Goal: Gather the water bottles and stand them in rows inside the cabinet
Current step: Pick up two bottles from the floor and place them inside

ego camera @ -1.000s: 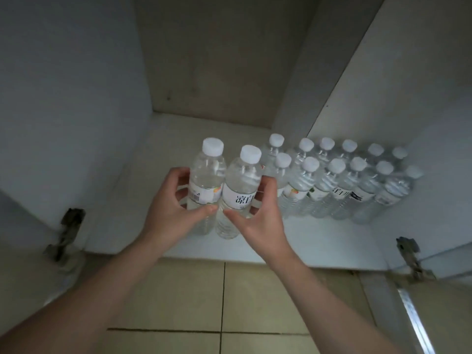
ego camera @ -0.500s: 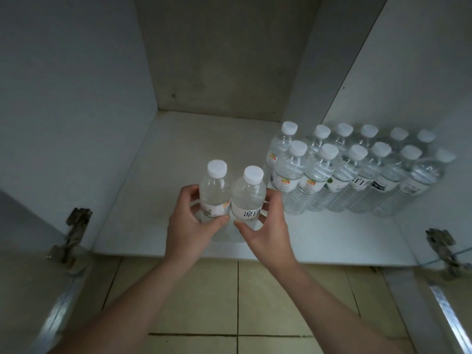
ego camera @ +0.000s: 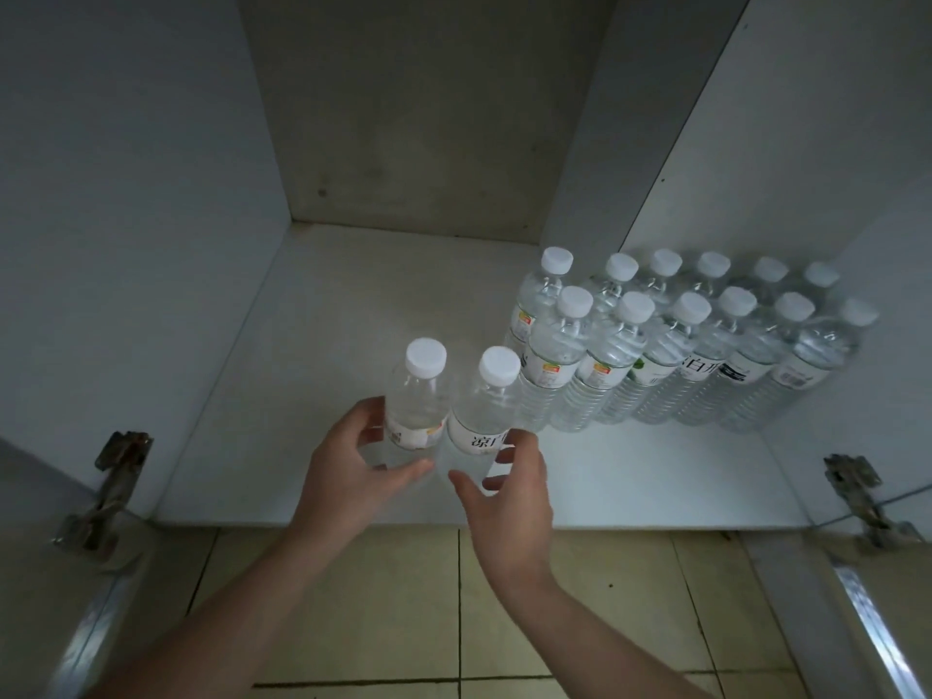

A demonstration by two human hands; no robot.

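Observation:
Two clear water bottles with white caps stand side by side near the front of the white cabinet floor (ego camera: 312, 375). My left hand (ego camera: 348, 476) wraps around the lower part of the left bottle (ego camera: 421, 396). The lower part of the right bottle (ego camera: 486, 406), which has a white label with dark characters, sits between the thumb and fingers of my right hand (ego camera: 509, 491). Just to their right, two rows of several upright bottles (ego camera: 671, 345) run along the cabinet's right side. The row's nearest bottle (ego camera: 560, 355) almost touches the right bottle I hold.
The cabinet's left wall (ego camera: 126, 219), back wall (ego camera: 418, 118) and right divider panel (ego camera: 756, 143) enclose the shelf. Metal door hinges sit at the front left (ego camera: 113, 476) and front right (ego camera: 857, 491). Beige tiled floor (ego camera: 403, 623) lies below the shelf edge.
The view has risen and shifted left, so the rows sit farther right in frame. Both hands with their two bottles are lower and closer to the shelf's front. My fingers look looser.

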